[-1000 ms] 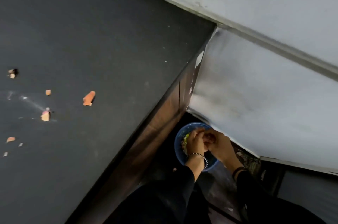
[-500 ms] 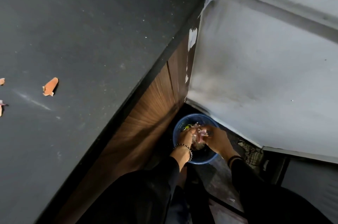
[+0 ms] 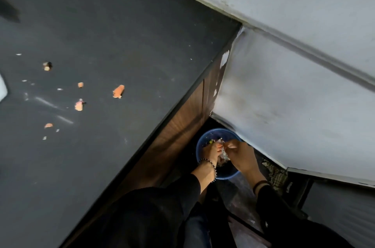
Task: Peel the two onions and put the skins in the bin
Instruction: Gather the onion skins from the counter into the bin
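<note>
Dark counter (image 3: 121, 24), blue bin (image 3: 227, 176) below, hands (image 3: 211, 153) (image 3: 242, 156) together over it, both pinching onion skins (image 3: 223, 157).

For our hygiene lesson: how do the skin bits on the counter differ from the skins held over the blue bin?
Counter bits lie scattered, untouched; held skins sit bunched between left hand and right hand over the blue bin. Counter bits look orange; held skins paler. Both are onion peel.

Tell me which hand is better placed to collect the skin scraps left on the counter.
Left, likely. The left hand and right hand both hang over the bin with skins between them, but the left hand is on the counter side, closer to the scraps; the right must cross over.
</note>
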Available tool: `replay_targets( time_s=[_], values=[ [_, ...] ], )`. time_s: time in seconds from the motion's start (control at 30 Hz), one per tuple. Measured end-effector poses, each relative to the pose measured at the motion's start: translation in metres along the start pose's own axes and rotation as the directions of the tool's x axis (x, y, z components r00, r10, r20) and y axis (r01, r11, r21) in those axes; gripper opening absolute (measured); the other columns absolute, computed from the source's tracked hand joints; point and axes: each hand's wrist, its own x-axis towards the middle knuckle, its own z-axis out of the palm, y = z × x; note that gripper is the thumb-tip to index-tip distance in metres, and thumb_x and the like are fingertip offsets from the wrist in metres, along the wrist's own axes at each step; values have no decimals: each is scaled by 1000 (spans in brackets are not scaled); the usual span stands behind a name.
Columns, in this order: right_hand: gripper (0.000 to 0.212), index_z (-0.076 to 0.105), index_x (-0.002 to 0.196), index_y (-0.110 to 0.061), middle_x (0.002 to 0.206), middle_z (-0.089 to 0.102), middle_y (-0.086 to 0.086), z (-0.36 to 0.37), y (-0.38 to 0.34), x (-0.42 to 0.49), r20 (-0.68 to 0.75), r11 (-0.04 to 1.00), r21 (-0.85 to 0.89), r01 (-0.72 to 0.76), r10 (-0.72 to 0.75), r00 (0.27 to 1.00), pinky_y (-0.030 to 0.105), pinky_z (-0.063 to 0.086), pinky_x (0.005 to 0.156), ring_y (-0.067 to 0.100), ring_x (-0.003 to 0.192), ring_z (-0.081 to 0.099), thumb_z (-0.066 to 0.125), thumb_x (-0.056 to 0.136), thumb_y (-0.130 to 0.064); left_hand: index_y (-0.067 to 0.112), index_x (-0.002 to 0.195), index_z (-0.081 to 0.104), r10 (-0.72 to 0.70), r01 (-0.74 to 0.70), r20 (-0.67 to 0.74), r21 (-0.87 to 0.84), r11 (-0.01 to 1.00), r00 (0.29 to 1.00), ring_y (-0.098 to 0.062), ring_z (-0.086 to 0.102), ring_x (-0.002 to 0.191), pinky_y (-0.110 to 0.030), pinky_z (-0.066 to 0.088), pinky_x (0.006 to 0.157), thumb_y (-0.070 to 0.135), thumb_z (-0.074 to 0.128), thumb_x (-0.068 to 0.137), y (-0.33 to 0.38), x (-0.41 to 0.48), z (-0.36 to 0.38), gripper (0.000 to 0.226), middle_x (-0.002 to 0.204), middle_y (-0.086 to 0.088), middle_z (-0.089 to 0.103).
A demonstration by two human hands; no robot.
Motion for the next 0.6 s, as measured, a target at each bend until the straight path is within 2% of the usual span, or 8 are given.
replay_targets(
  time_s=[0.03,0.13,0.27,0.37,0.47,0.6],
  values=[
    [23,77,99,-10,98,79,7,-6,-9,-10,-19,999,39,24,-23,1000,29,52,87,23,97,73,59,89,0,13,73,59,8,-8,0,4,1000,1000,2,57,41,-10,41,39,8,50,97,6,-15,1,26,47,10,62],
    [25,77,92,-23,91,79,-3,-29,-40,-47,-103,985,119,122,-110,989,34,59,86,13,89,75,64,89,-2,19,77,62,63,-65,48,29,997,997,-6,62,65,-16,46,54,11,51,95,23,-60,-1,23,74,1,67],
    [24,77,96,-26,91,77,-13,-66,-76,-92,-195,949,197,246,-208,958,39,60,86,2,86,71,67,90,-4,18,83,64,192,-189,116,-36,981,975,1,65,68,-11,49,64,5,51,98,43,-133,-15,24,69,10,70],
    [23,76,98,-29,94,76,-14,-92,-111,-117,-232,917,213,338,-289,929,42,60,86,6,89,71,67,93,-8,17,101,68,314,-303,156,-88,949,937,-10,67,94,-22,50,87,12,56,97,56,-182,-26,14,94,1,72],
    [19,76,98,-31,96,74,-17,-110,-155,-137,-249,880,195,433,-383,890,39,59,88,5,92,69,69,94,-14,19,110,70,456,-439,121,-147,886,881,-11,67,107,-31,49,101,17,59,96,72,-225,-41,18,107,0,74],
    [19,74,99,-32,97,72,-18,-120,-207,-153,-242,798,164,579,-536,808,32,58,86,5,95,69,69,94,-15,25,110,70,655,-646,65,-117,754,753,-10,66,107,-35,51,99,14,58,97,98,-262,-67,21,108,6,73]
  ],
)
